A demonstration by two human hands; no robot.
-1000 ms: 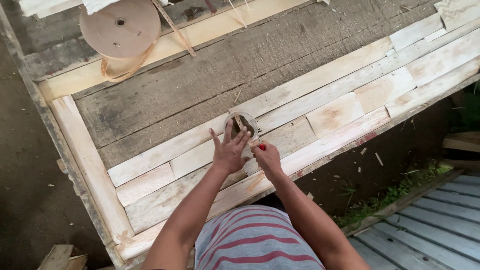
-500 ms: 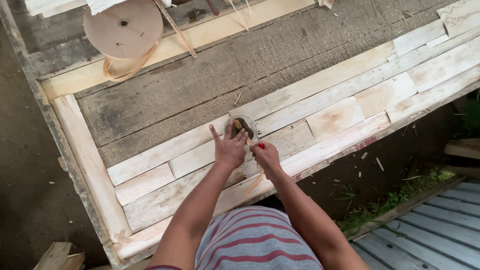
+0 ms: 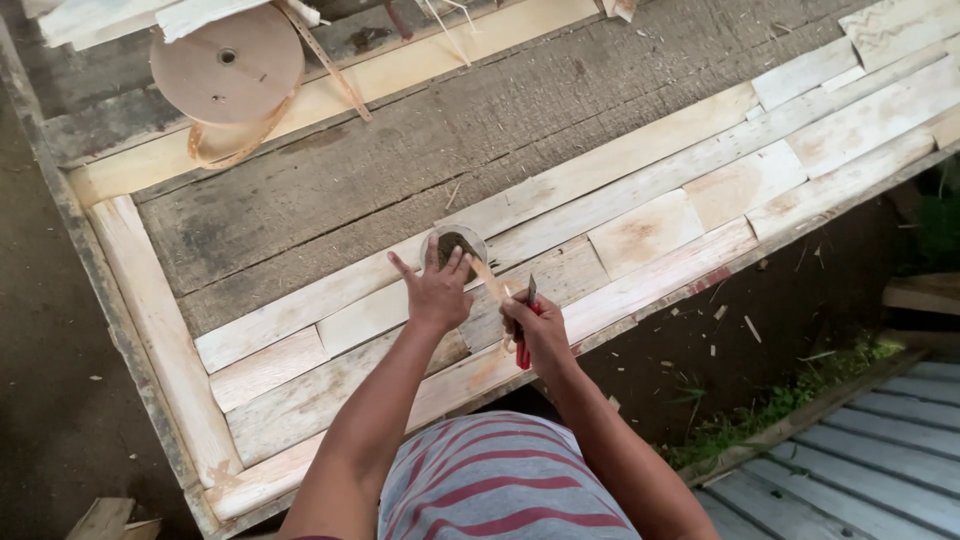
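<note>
Your left hand lies flat near the centre of the frame, fingers spread wide, fingertips resting on a small round container that sits on the pale wooden planks. Just right of it, your right hand is closed around a red-handled knife, blade pointing up, with a thin pale strip beside it. A round spool of strip lies at the upper left.

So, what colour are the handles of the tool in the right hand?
Red, seen in the head view: the tool sits in the right hand.
</note>
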